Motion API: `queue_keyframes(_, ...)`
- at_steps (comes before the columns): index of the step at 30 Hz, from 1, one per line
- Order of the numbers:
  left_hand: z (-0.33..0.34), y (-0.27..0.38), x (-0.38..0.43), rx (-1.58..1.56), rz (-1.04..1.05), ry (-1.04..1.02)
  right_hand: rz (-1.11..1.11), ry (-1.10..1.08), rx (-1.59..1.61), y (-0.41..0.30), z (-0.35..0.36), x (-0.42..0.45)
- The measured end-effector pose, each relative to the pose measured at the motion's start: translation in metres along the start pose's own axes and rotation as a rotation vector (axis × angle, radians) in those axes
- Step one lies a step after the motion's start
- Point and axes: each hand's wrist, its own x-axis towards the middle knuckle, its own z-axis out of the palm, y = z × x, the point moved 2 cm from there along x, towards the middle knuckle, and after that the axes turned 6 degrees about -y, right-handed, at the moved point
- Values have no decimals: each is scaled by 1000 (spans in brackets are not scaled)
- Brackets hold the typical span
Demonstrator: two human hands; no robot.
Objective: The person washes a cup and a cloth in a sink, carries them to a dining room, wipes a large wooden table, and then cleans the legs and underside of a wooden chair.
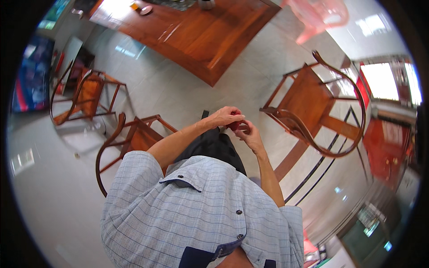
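Observation:
Both of my hands meet in front of my waist around a small dark red object. My left hand lies over its upper left side, with the fingers curled about it. From the lower right, the thumb and fingertips of my right hand pinch at its edge. Fingers cover much of the object, so its exact kind cannot be made out. My dark trousers and the tiled floor show below the hands.
Ahead stands a wooden table bearing a small white dish and a metal vessel. A curved-arm wooden chair is on the right, with wooden chairs on the left. A pink plastic chair sits beyond.

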Motion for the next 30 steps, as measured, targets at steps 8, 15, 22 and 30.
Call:
queue_keyframes(8, -50, -1, -32, -195, 198, 169, 7, -37, 222, -12, 28, 67)
queue_keyframes(15, -109, 16, -36, -11, 327, 437, -68, -36, 172, -100, 53, 121)
queue_keyframes(22, -228, 4, -14, 550, 348, 856, -167, 647, -810, -96, 26, 232)
queue_keyframes(30, -278, -17, 72, 319, 345, 416, -84, 516, -627, -101, 68, 300)
